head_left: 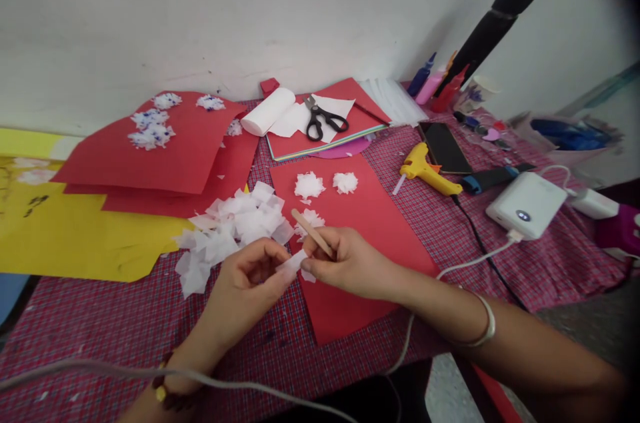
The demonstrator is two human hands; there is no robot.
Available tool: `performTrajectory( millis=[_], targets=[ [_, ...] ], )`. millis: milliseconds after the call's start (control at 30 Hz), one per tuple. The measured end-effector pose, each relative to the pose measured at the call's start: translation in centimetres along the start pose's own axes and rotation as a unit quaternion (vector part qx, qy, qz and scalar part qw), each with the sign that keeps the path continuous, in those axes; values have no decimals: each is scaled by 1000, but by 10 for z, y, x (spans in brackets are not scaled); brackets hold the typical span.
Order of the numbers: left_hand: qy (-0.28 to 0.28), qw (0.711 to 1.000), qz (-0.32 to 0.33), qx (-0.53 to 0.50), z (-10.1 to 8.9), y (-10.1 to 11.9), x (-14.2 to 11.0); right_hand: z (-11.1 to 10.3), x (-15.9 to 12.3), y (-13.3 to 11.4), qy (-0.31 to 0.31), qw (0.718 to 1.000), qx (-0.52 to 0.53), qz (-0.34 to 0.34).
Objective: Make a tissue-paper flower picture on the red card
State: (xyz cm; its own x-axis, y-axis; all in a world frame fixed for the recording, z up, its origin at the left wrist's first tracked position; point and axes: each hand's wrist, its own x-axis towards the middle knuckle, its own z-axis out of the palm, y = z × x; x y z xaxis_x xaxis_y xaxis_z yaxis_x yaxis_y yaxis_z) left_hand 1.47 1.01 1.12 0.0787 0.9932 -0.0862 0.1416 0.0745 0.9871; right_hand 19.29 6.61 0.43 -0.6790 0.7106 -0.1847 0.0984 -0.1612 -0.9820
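My left hand (pixel 255 283) pinches a small white tissue paper piece (pixel 293 264) between thumb and fingers. Close beside it, my right hand (pixel 350 260) is closed round a wooden craft stick (pixel 311 230), and its fingertips also touch the tissue. Both hands are over the near left edge of a red paper sheet (pixel 370 223). White crumpled tissue tufts (pixel 309 186) sit on that sheet, one partly hidden behind the stick and right hand. Left of them lies a loose heap of white tissue squares (pixel 240 220).
Red sheets with blue-flecked tufts (pixel 150 126) lie over yellow paper (pixel 100 243). Scissors (pixel 320 120) and a tissue roll (pixel 269 112) are at the back. At right are a yellow glue gun (pixel 427 170), phone (pixel 445 146) and white power bank (pixel 527 203). A white cable (pixel 200 378) crosses the foreground.
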Motion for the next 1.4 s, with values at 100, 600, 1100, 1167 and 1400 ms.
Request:
performTrajectory(
  millis=[100,600,1100,1167,1400],
  targets=[
    [42,999,16,26,9,5,1,3,-3,0,3,1000,-14,-27],
    [282,941,4,-189,-27,6,10,-64,0,-24,209,966,68,-134],
    [220,960,-50,168,-34,-7,6,-81,-5,-23,24,974,-214,-67],
    [225,959,-52,163,-36,-10,6,-76,-5,-22,-7,960,-273,-64],
    [188,969,-67,149,-33,-7,6,-76,1,-19,7,937,-348,-23]
  ],
)
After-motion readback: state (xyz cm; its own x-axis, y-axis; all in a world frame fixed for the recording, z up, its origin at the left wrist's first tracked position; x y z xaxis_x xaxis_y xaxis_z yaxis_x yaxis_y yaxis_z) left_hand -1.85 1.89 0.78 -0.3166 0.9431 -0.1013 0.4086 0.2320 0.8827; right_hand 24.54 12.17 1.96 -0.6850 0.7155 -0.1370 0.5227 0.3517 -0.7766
